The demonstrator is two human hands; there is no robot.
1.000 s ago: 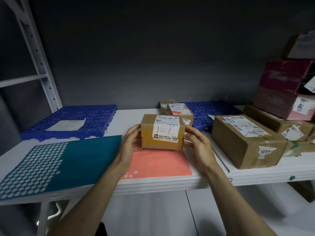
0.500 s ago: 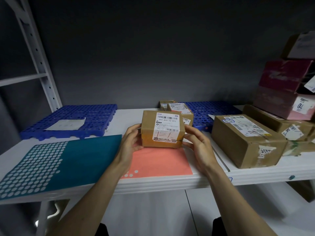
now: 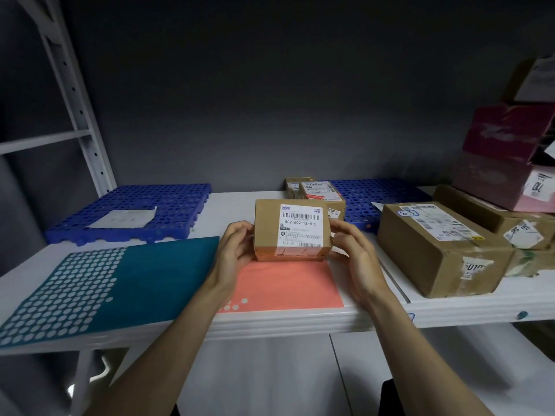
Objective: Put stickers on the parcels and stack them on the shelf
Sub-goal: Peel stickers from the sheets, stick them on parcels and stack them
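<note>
Now you hold the parcel (image 3: 292, 231) between both hands, left hand (image 3: 235, 253) curled on its left end, right hand (image 3: 356, 255) on its right end, over the pink sheet (image 3: 285, 288) on the shelf (image 3: 450, 310). Its long axis runs left-right, label (image 3: 301, 225) facing you; both hands are equally near for stacking.

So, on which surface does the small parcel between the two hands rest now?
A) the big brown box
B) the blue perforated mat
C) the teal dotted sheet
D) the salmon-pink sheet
D: the small parcel sits at the back edge of the salmon-pink sheet, with the left hand and right hand on its sides.
</note>
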